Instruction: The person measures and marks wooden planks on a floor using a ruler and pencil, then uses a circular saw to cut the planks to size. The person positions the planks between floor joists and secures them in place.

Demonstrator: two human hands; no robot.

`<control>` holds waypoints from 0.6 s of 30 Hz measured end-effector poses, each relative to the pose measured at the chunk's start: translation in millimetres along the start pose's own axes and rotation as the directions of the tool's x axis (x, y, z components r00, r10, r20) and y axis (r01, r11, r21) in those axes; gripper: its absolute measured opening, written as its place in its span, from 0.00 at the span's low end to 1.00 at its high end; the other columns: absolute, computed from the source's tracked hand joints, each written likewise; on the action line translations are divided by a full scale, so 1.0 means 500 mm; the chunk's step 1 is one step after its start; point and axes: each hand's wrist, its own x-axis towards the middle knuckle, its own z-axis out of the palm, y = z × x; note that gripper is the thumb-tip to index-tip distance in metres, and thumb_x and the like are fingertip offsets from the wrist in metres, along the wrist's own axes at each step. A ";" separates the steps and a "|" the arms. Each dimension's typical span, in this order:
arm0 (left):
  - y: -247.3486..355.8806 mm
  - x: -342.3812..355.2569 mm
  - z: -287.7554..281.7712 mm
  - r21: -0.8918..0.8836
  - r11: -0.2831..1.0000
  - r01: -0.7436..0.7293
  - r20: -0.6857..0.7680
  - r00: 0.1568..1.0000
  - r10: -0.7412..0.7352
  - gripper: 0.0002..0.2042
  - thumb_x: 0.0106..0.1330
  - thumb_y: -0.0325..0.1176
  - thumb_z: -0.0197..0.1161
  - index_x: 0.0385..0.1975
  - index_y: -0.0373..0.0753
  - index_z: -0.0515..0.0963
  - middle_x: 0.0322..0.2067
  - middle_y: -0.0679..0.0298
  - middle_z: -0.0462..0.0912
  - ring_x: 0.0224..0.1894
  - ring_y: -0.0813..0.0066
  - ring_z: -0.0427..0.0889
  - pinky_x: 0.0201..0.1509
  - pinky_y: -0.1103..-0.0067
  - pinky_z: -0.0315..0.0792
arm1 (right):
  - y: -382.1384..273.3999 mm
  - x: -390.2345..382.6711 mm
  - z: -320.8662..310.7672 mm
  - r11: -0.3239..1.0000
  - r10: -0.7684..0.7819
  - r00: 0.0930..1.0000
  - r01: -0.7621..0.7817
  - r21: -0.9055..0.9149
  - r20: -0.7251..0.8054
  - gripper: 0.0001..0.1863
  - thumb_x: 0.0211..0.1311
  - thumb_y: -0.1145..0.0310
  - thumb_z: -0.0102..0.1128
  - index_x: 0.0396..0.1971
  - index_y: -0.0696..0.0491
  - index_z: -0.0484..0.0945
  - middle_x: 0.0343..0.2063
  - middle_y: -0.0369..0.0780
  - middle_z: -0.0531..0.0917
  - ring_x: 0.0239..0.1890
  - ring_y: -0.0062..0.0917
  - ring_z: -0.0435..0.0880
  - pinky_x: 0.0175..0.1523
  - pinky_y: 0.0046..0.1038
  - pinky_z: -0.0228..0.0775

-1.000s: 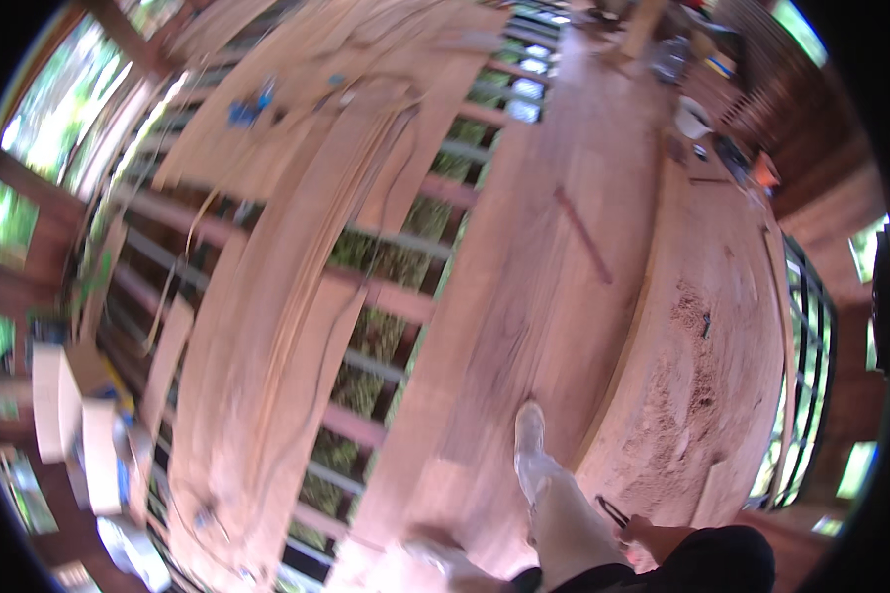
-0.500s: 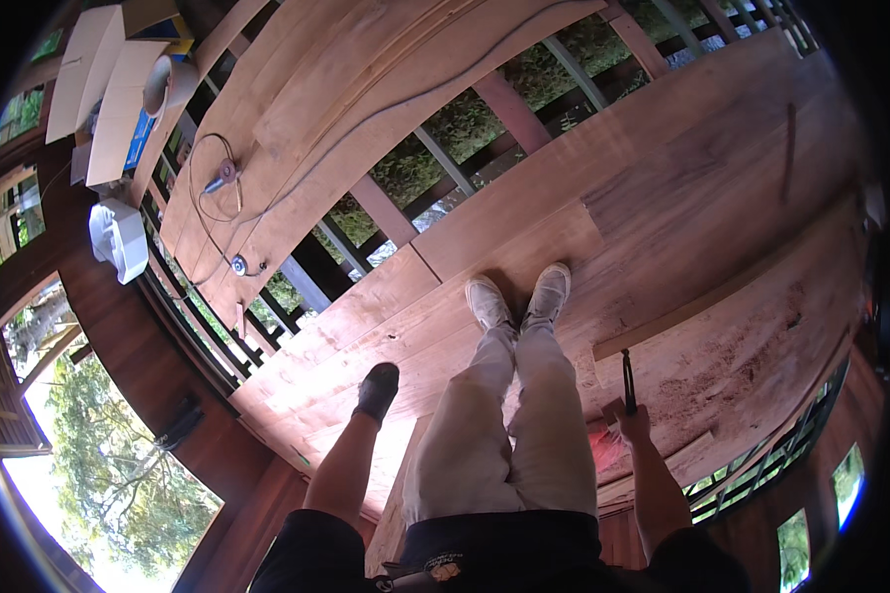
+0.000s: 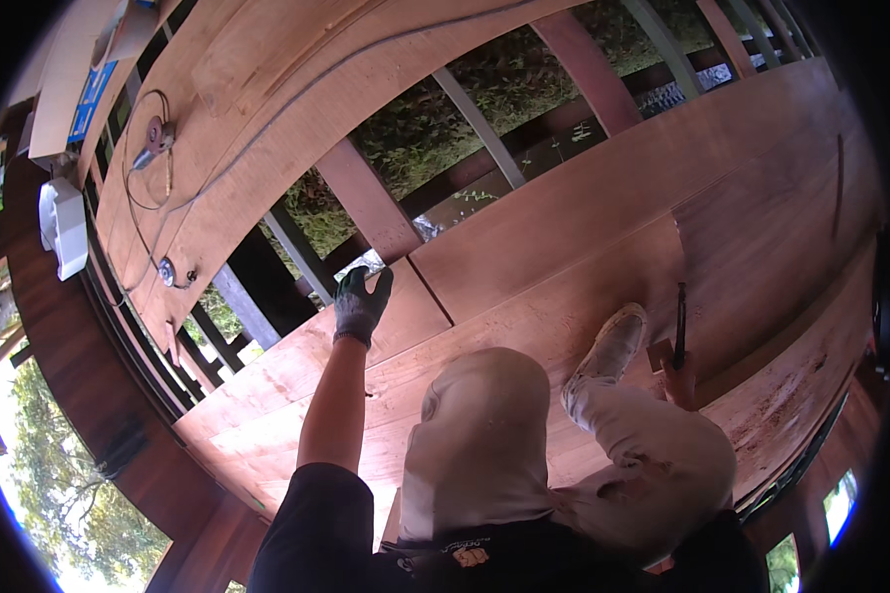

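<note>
My left hand (image 3: pixel 359 308), in a dark grey glove, is at the edge of a floorboard (image 3: pixel 411 321) beside the gap over the joists, thumb and fingers apart, holding nothing. My right hand (image 3: pixel 678 374), bare, is closed on a long, thin black tool (image 3: pixel 680 321) and a small wooden block (image 3: pixel 660 356); which fingers grip which is unclear. My bent knee (image 3: pixel 480 390) is between my hands, and my shoe (image 3: pixel 608 351) rests on the boards to the left of the right hand.
Open joists (image 3: pixel 361 193) show greenery below. Beyond lie planks (image 3: pixel 247 89) with a cable (image 3: pixel 297 119), a corded tool (image 3: pixel 154 138) and a round metal object (image 3: pixel 168 272). A white item (image 3: pixel 64 227) and cardboard (image 3: pixel 49 133) are at left, by a dark wooden wall (image 3: pixel 89 385).
I have turned and crouched from standing. My left hand has moved forward and up to the board edge, fingers now spread; the right hand still holds the black tool and block.
</note>
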 end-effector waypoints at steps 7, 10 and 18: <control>-0.038 0.065 0.027 0.080 0.996 -0.029 0.389 0.921 -0.004 0.29 0.66 0.66 0.53 0.32 0.44 0.86 0.33 0.55 0.87 0.40 0.53 0.86 0.44 0.63 0.77 | -0.141 -0.018 -0.147 0.746 -0.351 0.913 0.408 -0.527 0.208 0.29 0.60 0.60 0.68 0.56 0.59 0.69 0.46 0.52 0.78 0.53 0.47 0.76 0.56 0.45 0.69; -0.045 0.074 0.031 0.090 0.994 -0.064 0.439 0.899 0.018 0.32 0.66 0.69 0.47 0.31 0.45 0.86 0.30 0.56 0.87 0.37 0.53 0.86 0.40 0.63 0.76 | -0.429 0.049 -0.146 0.577 -0.540 0.758 0.650 -0.494 0.366 0.26 0.57 0.64 0.68 0.53 0.58 0.73 0.46 0.51 0.78 0.53 0.50 0.75 0.58 0.47 0.69; -0.042 0.056 0.033 0.064 0.998 -0.022 0.296 0.955 0.003 0.31 0.64 0.68 0.51 0.28 0.46 0.87 0.27 0.58 0.86 0.32 0.53 0.85 0.37 0.61 0.76 | -0.952 0.065 0.386 0.132 -0.865 0.265 0.939 -0.318 0.425 0.28 0.61 0.48 0.64 0.50 0.57 0.78 0.51 0.47 0.80 0.56 0.41 0.78 0.62 0.46 0.66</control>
